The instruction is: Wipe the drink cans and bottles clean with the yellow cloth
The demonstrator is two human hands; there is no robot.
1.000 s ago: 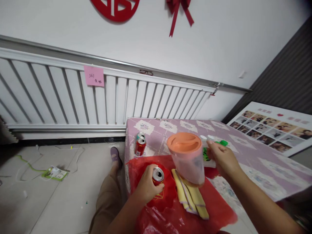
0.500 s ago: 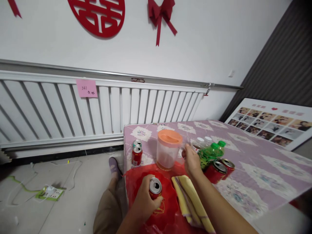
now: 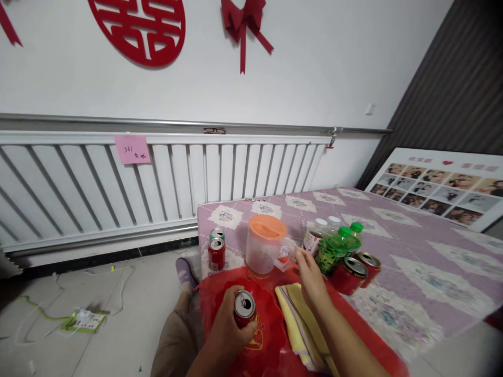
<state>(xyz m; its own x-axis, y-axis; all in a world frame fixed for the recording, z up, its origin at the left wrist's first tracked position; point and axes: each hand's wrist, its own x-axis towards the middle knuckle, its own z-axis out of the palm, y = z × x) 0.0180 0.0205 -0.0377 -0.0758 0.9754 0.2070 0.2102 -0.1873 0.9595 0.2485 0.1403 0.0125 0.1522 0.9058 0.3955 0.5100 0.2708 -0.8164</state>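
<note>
My left hand point(image 3: 231, 318) is wrapped around an opened red drink can point(image 3: 244, 309). It holds the can over a red scalloped tray point(image 3: 271, 340) with a gold print. My right hand point(image 3: 309, 271) has its fingers curled together beside the handle of a clear plastic pitcher point(image 3: 257, 257) with an orange lid point(image 3: 268, 227). Something clear shows at those fingertips, but I cannot tell whether it is the handle or a separate piece. A folded yellow cloth point(image 3: 296, 322) lies just below my right wrist, on red plastic sheeting point(image 3: 210, 285).
Left of the pitcher stand a red can point(image 3: 216, 255) and a green-topped can point(image 3: 217, 234). On the right are two red cans point(image 3: 349, 275), green-capped bottles point(image 3: 340, 246) and white-capped bottles point(image 3: 312, 238). A radiator point(image 3: 236, 173) lines the wall; a power strip point(image 3: 84, 320) lies on the floor.
My right hand has moved a little lower and nearer to me beside the pitcher. My left hand still holds the can over the tray. The view has shifted slightly.
</note>
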